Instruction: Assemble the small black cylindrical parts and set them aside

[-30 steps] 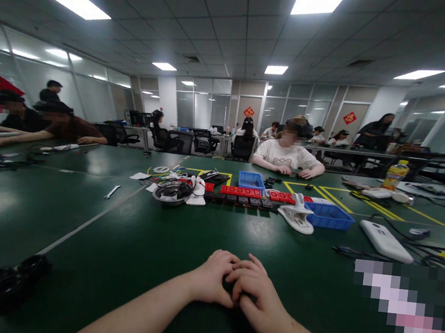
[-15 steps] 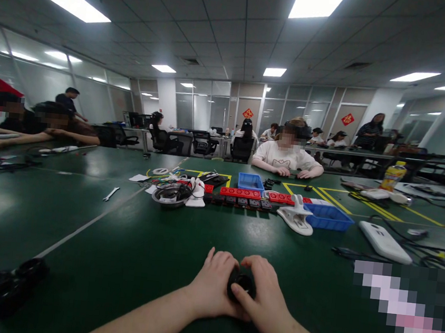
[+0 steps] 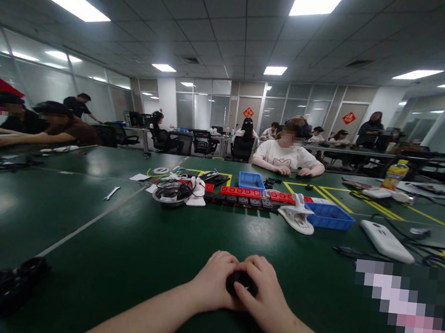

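Both my hands are closed around a small black coil (image 3: 241, 283) low in the middle of the view, close to the green table top. My left hand (image 3: 215, 279) wraps its left side, with most of its fingers curled behind. From the right, my right hand (image 3: 266, 285) grips it, the thumb lying across the front and the fingers bent over the top. The fingertips of the two hands meet at the coil's far side. Its dark middle shows between them, while its underside is hidden. It resembles wound cable, but fine detail is too dark to tell.
Several black coils (image 3: 7, 281) lie at the left on the green table (image 3: 125, 262). Farther off are a wrench (image 3: 112, 193), a metal bowl (image 3: 169, 195), red sockets (image 3: 241, 192), a white clamp (image 3: 297, 217), a blue bin (image 3: 330, 217) and a white power bank (image 3: 386, 242). A co-worker (image 3: 287, 155) sits opposite.
My right-hand fingers have closed in over the coil's top, and my left-hand fingers have drawn together. The coil stays in both hands at about the same spot.
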Tool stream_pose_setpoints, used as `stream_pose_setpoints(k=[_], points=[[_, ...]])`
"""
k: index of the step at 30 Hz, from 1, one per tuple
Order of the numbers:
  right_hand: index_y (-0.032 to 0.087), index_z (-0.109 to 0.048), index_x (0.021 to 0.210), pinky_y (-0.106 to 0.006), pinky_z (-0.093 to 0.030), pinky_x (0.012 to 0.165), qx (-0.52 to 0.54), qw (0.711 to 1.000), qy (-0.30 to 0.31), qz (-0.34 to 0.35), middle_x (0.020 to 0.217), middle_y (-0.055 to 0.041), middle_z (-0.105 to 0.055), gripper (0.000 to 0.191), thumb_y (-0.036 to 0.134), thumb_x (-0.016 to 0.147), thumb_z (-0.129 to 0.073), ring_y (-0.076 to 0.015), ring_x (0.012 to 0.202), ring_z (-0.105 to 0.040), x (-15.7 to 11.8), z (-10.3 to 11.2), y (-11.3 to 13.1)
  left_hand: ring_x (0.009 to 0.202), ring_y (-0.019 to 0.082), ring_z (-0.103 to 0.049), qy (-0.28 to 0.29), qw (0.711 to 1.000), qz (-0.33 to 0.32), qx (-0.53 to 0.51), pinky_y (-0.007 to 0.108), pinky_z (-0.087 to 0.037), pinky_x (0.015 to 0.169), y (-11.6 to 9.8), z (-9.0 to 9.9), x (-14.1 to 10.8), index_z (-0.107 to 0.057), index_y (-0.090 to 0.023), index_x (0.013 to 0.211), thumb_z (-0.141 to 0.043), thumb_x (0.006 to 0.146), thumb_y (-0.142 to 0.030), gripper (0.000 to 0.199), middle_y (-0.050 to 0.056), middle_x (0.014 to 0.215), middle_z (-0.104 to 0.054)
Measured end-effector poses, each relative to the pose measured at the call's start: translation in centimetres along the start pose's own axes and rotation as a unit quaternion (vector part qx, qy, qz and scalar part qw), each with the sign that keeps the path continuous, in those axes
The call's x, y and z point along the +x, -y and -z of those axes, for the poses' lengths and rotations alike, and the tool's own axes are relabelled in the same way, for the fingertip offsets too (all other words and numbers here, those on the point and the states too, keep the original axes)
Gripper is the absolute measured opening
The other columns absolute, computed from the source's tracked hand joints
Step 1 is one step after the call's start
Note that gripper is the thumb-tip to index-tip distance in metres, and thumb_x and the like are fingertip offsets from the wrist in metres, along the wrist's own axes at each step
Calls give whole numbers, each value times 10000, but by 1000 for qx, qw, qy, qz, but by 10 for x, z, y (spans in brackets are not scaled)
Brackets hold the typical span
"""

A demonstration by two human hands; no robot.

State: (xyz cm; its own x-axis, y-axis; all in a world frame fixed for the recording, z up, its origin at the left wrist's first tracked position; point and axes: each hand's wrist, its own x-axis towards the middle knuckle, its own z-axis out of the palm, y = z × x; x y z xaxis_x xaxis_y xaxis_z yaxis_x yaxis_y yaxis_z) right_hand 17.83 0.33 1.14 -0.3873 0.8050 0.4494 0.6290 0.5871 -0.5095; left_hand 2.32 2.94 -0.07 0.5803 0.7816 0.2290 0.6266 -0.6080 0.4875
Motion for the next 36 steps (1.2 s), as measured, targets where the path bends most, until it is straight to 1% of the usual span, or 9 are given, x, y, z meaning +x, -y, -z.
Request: stream_pose_setpoints(k=[5, 10, 14, 17, 20, 24, 28, 32, 36], points=[[215, -604, 857, -402, -365, 809, 56, 995, 16, 77, 888, -32, -589, 294, 120, 648, -421, -207, 871, -480, -1, 3, 1, 978, 230, -474, 31, 998, -52, -10, 371, -327, 917, 8, 1, 3, -612, -253, 929, -726, 555, -430, 429, -2, 991, -568], [223, -561, 601, -469, -182, 985, 53, 991, 39, 117, 753, 37, -630, 233, 57, 593, -399, -192, 919, -499, -3, 4, 5, 1009, 236, -458, 49, 996, -69, 12, 414, -273, 961, 12, -3, 4, -603, -257, 891, -725, 556, -380, 377, -7, 1024, -542], [212, -518, 556, -474, -153, 1005, 55, 989, 52, 128, 717, 44, -627, 221, 40, 598, -385, -182, 938, -512, -4, 4, 8, 1035, 256, -439, 65, 994, -74, 37, 453, -256, 973, 9, -1, 2, -567, -261, 1011, -700, 581, -365, 462, 18, 1064, -518], [220, -531, 599, -477, -150, 1010, 50, 988, 54, 137, 714, 43, -623, 229, 42, 614, -389, -179, 936, -516, -5, 6, 9, 1048, 269, -431, 61, 994, -77, 38, 487, -246, 976, 8, -1, 1, -515, -242, 1099, -691, 579, -378, 566, 43, 1086, -509], [242, -565, 821, -470, -174, 1013, 35, 987, 43, 154, 868, 19, -620, 253, 89, 684, -419, -188, 971, -500, -6, 8, 8, 1072, 272, -421, 55, 996, -65, 28, 508, -214, 994, 8, -3, -1, -464, -239, 1154, -691, 578, -396, 638, 54, 1112, -504], [205, -496, 994, -452, -261, 971, 25, 994, -19, 108, 983, -52, -564, 197, 236, 820, -408, -202, 961, -493, -6, 6, 0, 1079, 269, -419, 33, 999, -29, -3, 541, -166, 1008, 5, -5, -3, -402, -242, 1195, -695, 562, -471, 734, 58, 1159, -480], [180, -481, 971, -403, -395, 786, 15, 998, -58, 27, 917, -78, -542, 261, 393, 832, -423, -224, 872, -494, -5, -1, -9, 962, 254, -454, -41, 998, 37, 8, 522, -191, 1007, -4, -5, -4, -511, -194, 942, -733, 442, -559, 658, 35, 968, -498], [180, -493, 854, -371, -401, 698, -12, 999, -32, 2, 816, -51, -531, 256, 421, 770, -512, -210, 766, -488, -3, -4, -7, 892, 244, -457, -57, 996, 54, 32, 535, -172, 1011, -12, -8, -5, -504, -184, 858, -742, 386, -573, 657, 18, 877, -475], [182, -493, 763, -365, -383, 703, -45, 999, 3, -18, 775, -30, -522, 150, 286, 718, -591, -199, 751, -473, -1, -3, -1, 911, 245, -454, -46, 995, 66, 55, 516, -173, 1019, -14, -11, -6, -512, -184, 870, -699, 495, -529, 542, 30, 883, -479]])
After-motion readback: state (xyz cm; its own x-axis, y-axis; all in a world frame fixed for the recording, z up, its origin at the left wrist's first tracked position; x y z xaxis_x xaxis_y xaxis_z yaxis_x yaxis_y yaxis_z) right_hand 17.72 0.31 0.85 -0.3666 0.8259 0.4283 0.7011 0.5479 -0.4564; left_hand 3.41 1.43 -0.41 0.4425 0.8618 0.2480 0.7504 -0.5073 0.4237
